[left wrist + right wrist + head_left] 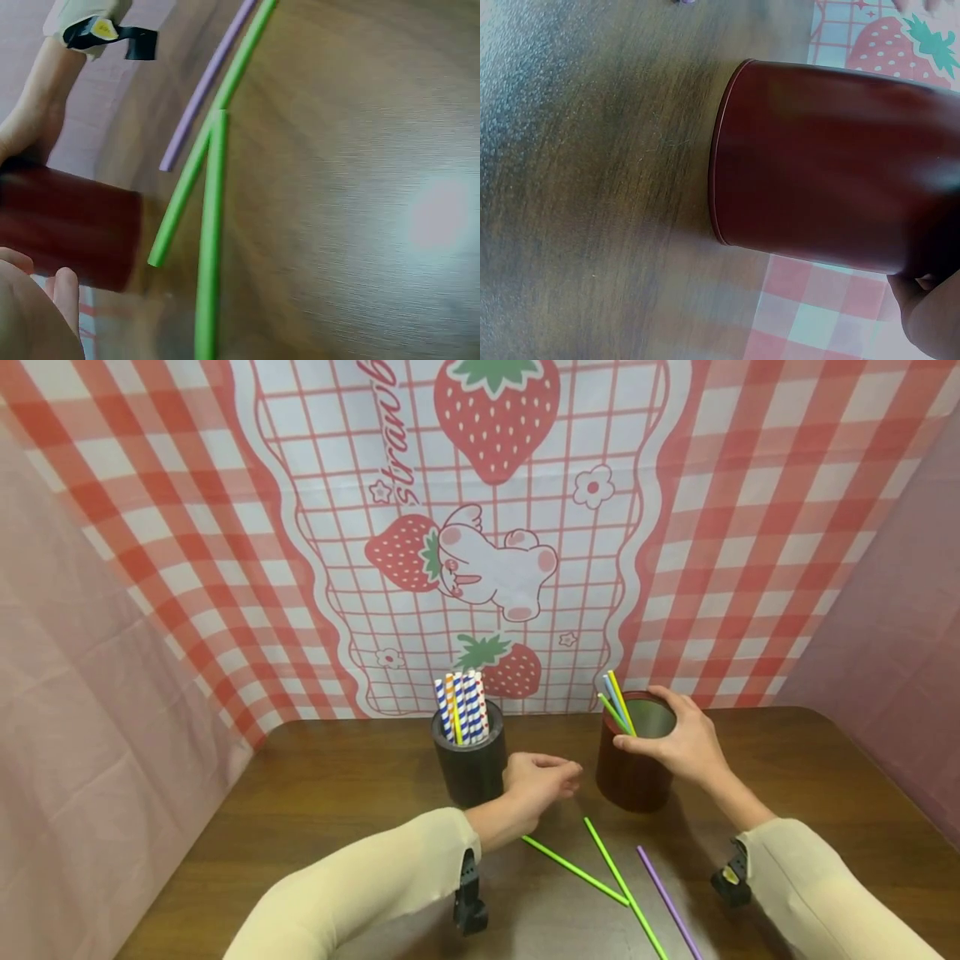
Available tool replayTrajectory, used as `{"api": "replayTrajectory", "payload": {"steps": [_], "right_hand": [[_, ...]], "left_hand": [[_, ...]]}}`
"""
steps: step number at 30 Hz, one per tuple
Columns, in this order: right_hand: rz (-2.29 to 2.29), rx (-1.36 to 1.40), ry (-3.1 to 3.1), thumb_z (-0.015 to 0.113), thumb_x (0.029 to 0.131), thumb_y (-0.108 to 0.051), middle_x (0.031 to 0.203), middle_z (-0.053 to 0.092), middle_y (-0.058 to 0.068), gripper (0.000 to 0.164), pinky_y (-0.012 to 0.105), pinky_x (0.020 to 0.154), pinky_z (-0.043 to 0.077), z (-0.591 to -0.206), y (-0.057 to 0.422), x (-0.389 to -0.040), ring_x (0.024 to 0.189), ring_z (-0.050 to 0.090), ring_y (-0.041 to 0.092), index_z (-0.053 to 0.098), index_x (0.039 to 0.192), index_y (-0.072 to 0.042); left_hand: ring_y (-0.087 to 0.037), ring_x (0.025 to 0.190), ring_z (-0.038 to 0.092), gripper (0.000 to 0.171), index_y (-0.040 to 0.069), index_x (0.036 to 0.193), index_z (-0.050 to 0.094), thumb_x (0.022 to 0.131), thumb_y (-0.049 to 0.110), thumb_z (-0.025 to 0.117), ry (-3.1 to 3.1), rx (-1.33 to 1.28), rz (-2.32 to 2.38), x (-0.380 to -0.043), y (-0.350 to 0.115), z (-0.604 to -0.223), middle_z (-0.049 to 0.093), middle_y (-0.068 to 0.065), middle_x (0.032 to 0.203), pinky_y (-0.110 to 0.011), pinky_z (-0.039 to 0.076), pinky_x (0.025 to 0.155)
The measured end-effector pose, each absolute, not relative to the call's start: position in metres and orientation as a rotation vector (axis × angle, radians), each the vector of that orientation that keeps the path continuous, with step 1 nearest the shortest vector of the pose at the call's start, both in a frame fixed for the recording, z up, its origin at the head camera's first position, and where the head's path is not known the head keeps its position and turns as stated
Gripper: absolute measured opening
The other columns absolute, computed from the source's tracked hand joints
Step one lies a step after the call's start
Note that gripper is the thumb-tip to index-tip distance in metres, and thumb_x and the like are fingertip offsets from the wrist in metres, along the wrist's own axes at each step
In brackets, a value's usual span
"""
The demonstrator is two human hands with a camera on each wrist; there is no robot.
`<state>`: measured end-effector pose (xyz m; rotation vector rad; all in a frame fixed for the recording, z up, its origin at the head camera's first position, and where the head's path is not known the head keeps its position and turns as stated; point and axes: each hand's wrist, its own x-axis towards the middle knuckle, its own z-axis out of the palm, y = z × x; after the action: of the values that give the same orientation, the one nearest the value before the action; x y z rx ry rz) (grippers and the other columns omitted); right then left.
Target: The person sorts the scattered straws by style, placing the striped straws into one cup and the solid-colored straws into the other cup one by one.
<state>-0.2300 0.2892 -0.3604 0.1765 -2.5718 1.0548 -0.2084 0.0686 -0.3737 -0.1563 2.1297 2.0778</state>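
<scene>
My right hand (690,739) grips the rim of a dark red cylindrical cup (633,781), thumb on the near side and fingers over the far side. Green, blue and yellow plastic straws (618,703) lean in that cup at its left. My left hand (542,783) is between the two cups, fingers loosely bent, with nothing visible in it. Close behind it stands a black cup (468,768) of striped and dotted paper straws (461,706). The right wrist view shows the red cup's side (825,165) upright on the table, with part of the right hand (934,319) at its rim.
Two green straws (573,870) (212,247) lie crossing on the wooden table (360,768) in front of the hands. A purple straw (667,900) lies to their right. A strawberry-print cloth (495,560) hangs right behind the table's back edge.
</scene>
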Motion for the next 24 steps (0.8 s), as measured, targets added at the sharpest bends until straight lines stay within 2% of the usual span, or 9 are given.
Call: {"api": "replayTrajectory", "payload": {"steps": [5,9,16,24], "right_hand": [[1.056,0.173,-2.572,0.085,0.067,-0.043,0.13,0.049,0.027,0.09,0.052,0.077,0.043,-0.359,0.288,-0.23,0.106,0.049,0.042,0.045,0.138,-0.004],[1.054,0.183,-2.577,0.085,0.068,-0.043,0.13,0.049,0.027,0.09,0.051,0.075,0.042,-0.359,0.288,-0.23,0.106,0.049,0.042,0.045,0.138,-0.003],[1.051,0.183,-2.583,0.085,0.068,-0.043,0.131,0.047,0.029,0.091,0.053,0.075,0.042,-0.36,0.289,-0.231,0.106,0.048,0.043,0.045,0.138,-0.003],[1.053,0.177,-2.587,0.085,0.067,-0.043,0.131,0.047,0.03,0.09,0.054,0.075,0.042,-0.358,0.288,-0.231,0.106,0.048,0.043,0.045,0.138,-0.003]], "left_hand": [[-0.02,0.068,0.071,0.019,-0.01,0.094,0.068,0.081,0.004,0.07,2.052,-0.22,2.069,-0.201,0.042,-0.386,0.07,-0.026,0.087,-0.032,0.058,0.065],[-0.021,0.068,0.071,0.02,-0.013,0.095,0.067,0.083,0.003,0.067,2.043,-0.253,2.073,-0.198,0.027,-0.393,0.069,-0.029,0.088,-0.032,0.058,0.064],[-0.016,0.062,0.067,0.019,-0.014,0.093,0.068,0.083,0.003,0.066,2.037,-0.294,2.082,-0.195,0.01,-0.399,0.069,-0.029,0.086,-0.029,0.058,0.062],[-0.014,0.058,0.066,0.019,-0.014,0.09,0.066,0.078,0.001,0.065,2.034,-0.389,2.101,-0.19,-0.01,-0.403,0.07,-0.025,0.081,-0.028,0.058,0.059]]}}
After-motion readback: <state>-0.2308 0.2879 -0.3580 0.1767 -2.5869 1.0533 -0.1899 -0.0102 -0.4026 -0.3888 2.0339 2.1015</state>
